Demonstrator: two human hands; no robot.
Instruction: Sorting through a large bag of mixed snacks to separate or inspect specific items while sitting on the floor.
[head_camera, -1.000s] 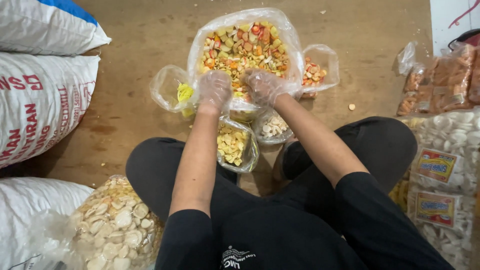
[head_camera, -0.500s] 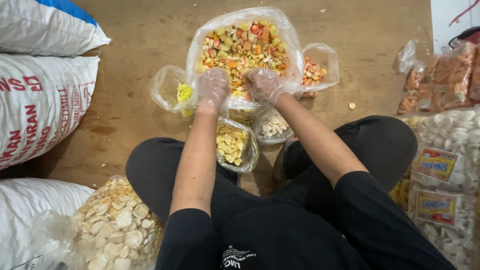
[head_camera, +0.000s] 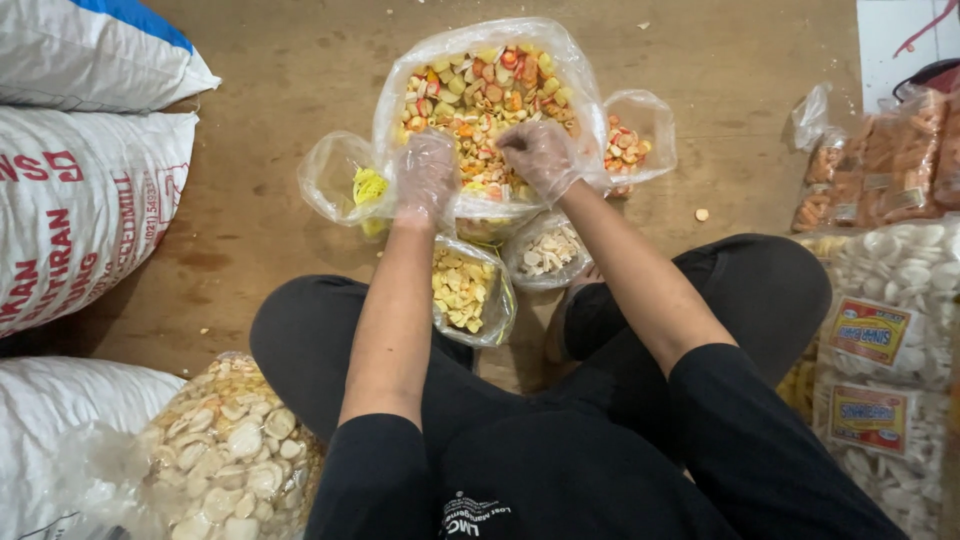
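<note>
**Hands in the cracker bag**

Bags crowded the wooden floor (head_camera: 280, 60) around the seated person. The big bag of mixed crackers (head_camera: 485, 85) lay straight ahead; the gloved left hand (head_camera: 427, 175) rested flat on its near edge, fingers loosely spread, and the gloved right hand (head_camera: 540, 155) was curled shut over a pinch of pieces. Small bags of yellow crackers (head_camera: 465, 290) and pale ones (head_camera: 548, 250) sat between the knees (partly under the forearms). White sacks (head_camera: 80, 200) at left were cut off by the frame.
</note>
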